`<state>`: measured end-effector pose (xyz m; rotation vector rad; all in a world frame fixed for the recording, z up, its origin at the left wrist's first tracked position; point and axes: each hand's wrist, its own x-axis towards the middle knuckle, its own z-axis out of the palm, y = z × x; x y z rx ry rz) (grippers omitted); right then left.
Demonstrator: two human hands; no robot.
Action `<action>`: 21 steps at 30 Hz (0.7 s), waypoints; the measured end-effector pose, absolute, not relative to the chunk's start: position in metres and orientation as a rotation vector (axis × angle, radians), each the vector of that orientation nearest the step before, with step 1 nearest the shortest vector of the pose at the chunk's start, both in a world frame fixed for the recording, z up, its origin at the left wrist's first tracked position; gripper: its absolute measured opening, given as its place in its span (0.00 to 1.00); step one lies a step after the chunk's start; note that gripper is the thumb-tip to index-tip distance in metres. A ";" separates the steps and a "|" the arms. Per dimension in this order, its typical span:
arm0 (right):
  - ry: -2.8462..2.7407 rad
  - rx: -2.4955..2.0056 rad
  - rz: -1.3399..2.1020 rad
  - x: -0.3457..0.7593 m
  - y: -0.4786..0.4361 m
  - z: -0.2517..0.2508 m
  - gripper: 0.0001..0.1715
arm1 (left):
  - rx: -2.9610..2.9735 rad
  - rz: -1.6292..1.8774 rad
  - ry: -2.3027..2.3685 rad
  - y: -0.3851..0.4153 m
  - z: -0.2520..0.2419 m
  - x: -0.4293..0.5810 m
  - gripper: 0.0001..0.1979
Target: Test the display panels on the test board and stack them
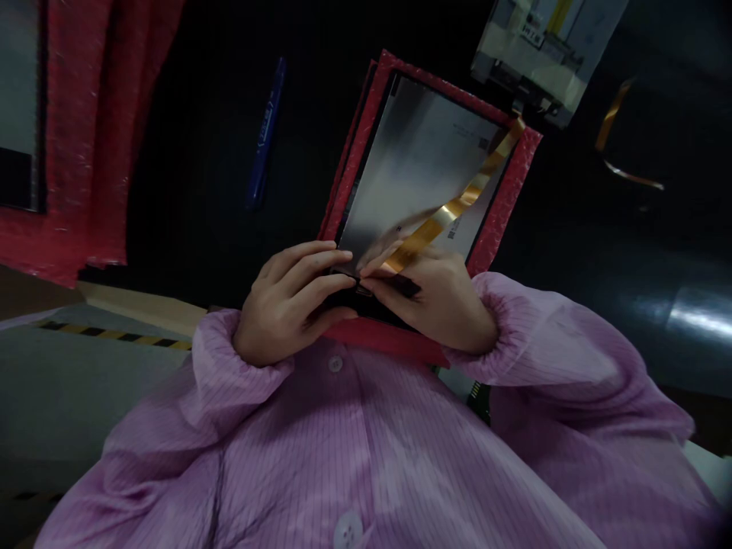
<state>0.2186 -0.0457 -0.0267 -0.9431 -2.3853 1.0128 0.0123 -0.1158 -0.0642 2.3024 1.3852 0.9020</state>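
Observation:
A grey metal-backed display panel (420,164) lies on a red bubble-wrap sheet (512,194) on the dark bench, its near edge at my chest. A gold flex ribbon cable (457,206) runs diagonally across the panel from its far right corner down to my fingers. My left hand (289,301) curls its fingers against the panel's near edge, fingertips pressed together at the ribbon's end. My right hand (440,297) meets it from the right, thumb and fingers pinching the ribbon's near end. Both wrists wear pink striped sleeves.
A blue marker pen (266,130) lies on the black mat to the left of the panel. More red bubble wrap (85,130) with another panel lies at far left. A white fixture (540,46) stands at the back right, with a loose gold ribbon (614,145) beside it.

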 end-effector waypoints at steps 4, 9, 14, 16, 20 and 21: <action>-2.415 -0.956 1.037 0.219 -0.045 -0.027 0.05 | 2.295 0.905 1.396 -0.116 -0.065 0.012 0.16; -2.434 -0.938 1.029 0.220 -0.046 -0.028 0.05 | 2.289 0.881 1.399 -0.116 -0.065 0.012 0.15; -2.426 -0.923 0.996 0.219 -0.047 -0.029 0.05 | 2.287 0.872 1.403 -0.116 -0.064 0.012 0.15; -2.418 -0.914 0.994 0.220 -0.047 -0.029 0.05 | 2.300 0.887 1.394 -0.116 -0.064 0.012 0.16; -2.409 -0.895 1.033 0.220 -0.047 -0.030 0.05 | 2.309 0.895 1.397 -0.116 -0.065 0.012 0.16; -2.407 -0.901 1.041 0.220 -0.047 -0.030 0.05 | 2.305 0.892 1.400 -0.116 -0.065 0.012 0.16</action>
